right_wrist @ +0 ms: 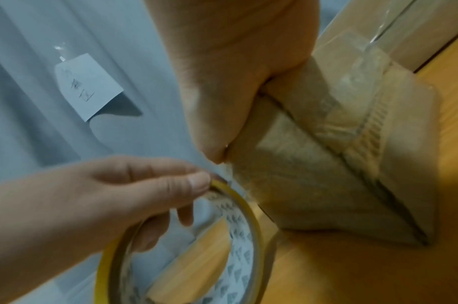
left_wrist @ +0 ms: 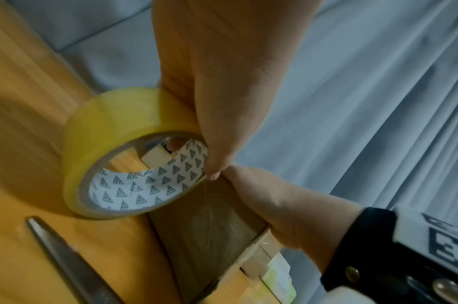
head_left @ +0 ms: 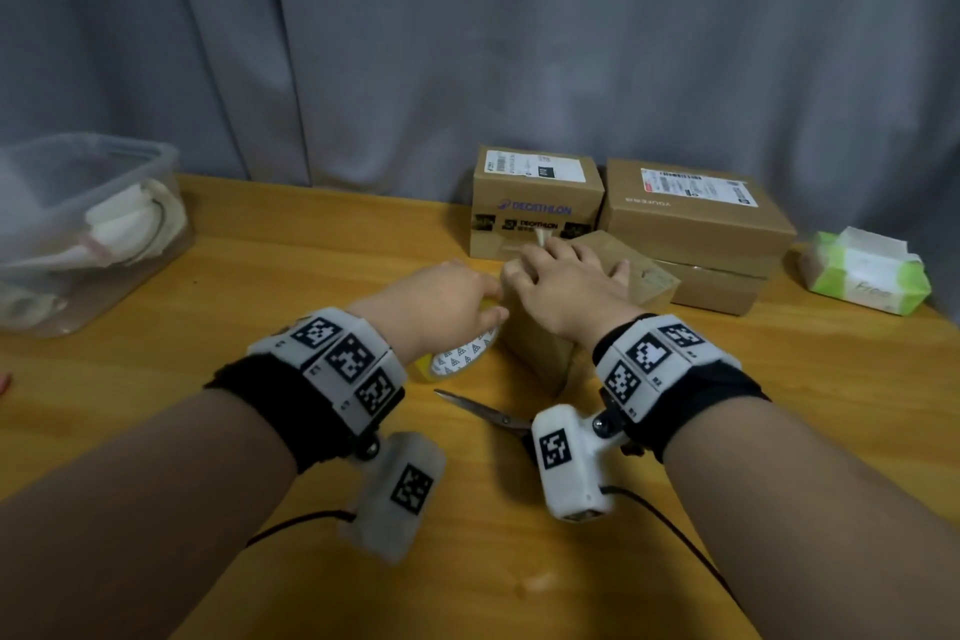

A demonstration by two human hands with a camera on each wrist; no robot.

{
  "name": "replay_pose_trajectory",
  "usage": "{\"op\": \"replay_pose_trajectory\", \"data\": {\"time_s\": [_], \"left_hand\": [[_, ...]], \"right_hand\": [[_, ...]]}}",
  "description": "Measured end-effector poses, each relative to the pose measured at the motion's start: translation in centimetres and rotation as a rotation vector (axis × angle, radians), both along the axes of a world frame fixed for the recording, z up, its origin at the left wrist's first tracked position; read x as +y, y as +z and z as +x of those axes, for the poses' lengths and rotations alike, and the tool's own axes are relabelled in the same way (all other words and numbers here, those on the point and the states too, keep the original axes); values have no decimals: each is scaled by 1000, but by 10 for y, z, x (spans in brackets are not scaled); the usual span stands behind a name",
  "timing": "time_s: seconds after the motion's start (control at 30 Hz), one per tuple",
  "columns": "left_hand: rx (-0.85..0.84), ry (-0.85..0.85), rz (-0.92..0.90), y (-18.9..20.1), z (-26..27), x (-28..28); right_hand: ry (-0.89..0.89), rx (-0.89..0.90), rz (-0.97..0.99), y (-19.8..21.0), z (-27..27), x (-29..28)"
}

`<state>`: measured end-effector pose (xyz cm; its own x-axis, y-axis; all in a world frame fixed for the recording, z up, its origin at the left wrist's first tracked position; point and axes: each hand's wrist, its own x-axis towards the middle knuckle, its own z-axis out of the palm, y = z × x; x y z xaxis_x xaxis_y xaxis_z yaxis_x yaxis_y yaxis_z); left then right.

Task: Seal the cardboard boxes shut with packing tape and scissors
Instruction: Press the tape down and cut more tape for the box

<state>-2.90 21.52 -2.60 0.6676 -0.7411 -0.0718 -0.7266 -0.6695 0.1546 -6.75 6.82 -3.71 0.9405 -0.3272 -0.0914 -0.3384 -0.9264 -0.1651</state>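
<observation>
Right now your left hand (head_left: 441,301) curls round the yellow tape roll (left_wrist: 113,148), thumb on the rim, fingers through the patterned core, at nine o'clock of the small cardboard box (head_left: 545,343). Your right hand (head_left: 561,286) presses flat-fingered on that box's top. Only the left wrist view shows the box's glossy taped side; steel scissors (head_left: 483,411) lie at six o'clock.

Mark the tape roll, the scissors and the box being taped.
tape roll (left_wrist: 105,115): left wrist view, yellow outer band.
scissors (head_left: 480,410): head view, blade near the pivot.
box (right_wrist: 313,174): right wrist view, brown side face.
</observation>
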Motion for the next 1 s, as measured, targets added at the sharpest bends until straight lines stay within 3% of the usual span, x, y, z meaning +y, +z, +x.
{"op": "replay_pose_trajectory", "data": {"time_s": [0.07, 0.17, 0.27, 0.33, 0.4, 0.47, 0.67, 1.0], "left_hand": [[45, 0, -42, -2, 0, 0], [145, 63, -275, -8, 0, 15], [101, 119, -450, -8, 2, 32], [63, 94, -373, -4, 6, 38], [53, 73, -130, 1, 10, 41], [66, 70, 4, 3, 11, 43], [9, 29, 51, -4, 8, 25], [-67, -3, -31, -11, 13, 9]], "right_hand": [[-20, 0, -59, -2, 4, 7], [-48, 25, -65, -3, 9, 11], [-58, 32, -39, -2, 10, 11], [-62, 40, -18, -1, 10, 10], [-72, 55, -12, 0, 9, 10], [-80, 61, -13, 1, 10, 9], [-117, 78, -64, 1, 16, 18], [-144, 64, -178, -6, 20, 29]]}}
